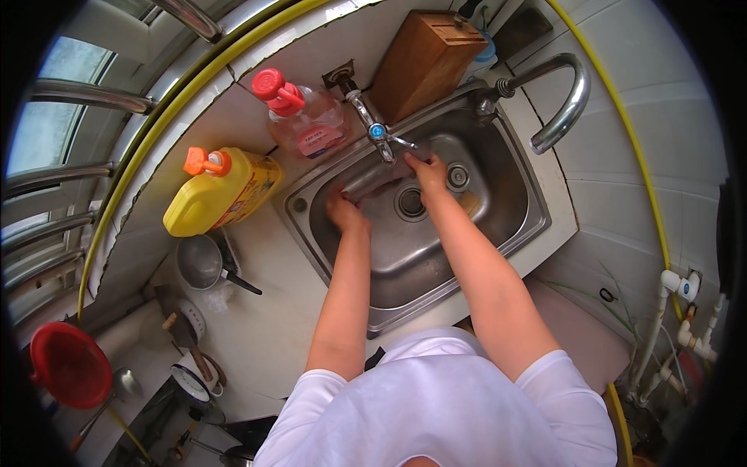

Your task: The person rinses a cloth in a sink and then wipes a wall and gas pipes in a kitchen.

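Both of my hands are down in the stainless steel sink [402,257], near its back wall. Stretched between them below the tap is a limp greyish-brown thing [382,178], possibly a wet cloth; blur hides what it is. My left hand [347,211] grips its left end, fingertips partly hidden. At the other end, my right hand [430,176] holds it with thumb and fingers. The chrome tap [378,131] points down over it; running water cannot be made out. A drain [411,203] lies between the hands, with a round metal strainer [458,176] and a yellowish sponge [469,204] to the right.
A pink-pump bottle [309,125] and yellow detergent jug [224,190] stand behind the sink's left side. A wooden knife block [429,64] and curved chrome spout [569,99] rise behind and right. Left are a small saucepan [199,261], enamel mug [192,379] and red plastic bowl [73,365].
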Available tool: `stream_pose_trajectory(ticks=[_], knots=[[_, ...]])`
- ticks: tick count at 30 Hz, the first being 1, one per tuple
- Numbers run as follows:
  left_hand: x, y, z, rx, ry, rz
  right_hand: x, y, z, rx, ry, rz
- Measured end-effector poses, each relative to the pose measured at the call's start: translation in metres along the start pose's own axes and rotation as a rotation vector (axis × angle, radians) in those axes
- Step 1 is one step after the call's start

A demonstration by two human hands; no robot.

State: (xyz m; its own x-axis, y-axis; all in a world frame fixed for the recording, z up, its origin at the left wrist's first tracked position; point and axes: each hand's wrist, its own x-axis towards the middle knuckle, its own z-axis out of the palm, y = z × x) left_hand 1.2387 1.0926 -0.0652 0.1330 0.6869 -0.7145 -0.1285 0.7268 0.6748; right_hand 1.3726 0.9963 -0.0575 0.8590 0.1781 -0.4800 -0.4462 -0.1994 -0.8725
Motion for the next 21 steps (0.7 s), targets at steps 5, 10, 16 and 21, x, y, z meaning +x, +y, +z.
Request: stream_pose_trajectory(ticks=[5, 10, 16, 21], knots=[[0.017, -0.017, -0.037, 0.226, -0.016, 0.135, -0.012, -0.012, 0.028, -0.057, -0.090, -0.025], [-0.026, -0.001, -0.005, 0.968, -0.449, 0.777, -0.009, -0.020, 0.017, 0.253, -0.396, 0.557], [0.010, -0.012, -0.008, 0.523, -0.580, 0.480, -0.005, -0.012, 0.005, 0.442, -0.146, 0.380], [-0.001, -0.011, 0.014, -0.061, -0.495, -0.347, -0.011, -0.009, -0.021, 0.083, -0.100, 0.412]])
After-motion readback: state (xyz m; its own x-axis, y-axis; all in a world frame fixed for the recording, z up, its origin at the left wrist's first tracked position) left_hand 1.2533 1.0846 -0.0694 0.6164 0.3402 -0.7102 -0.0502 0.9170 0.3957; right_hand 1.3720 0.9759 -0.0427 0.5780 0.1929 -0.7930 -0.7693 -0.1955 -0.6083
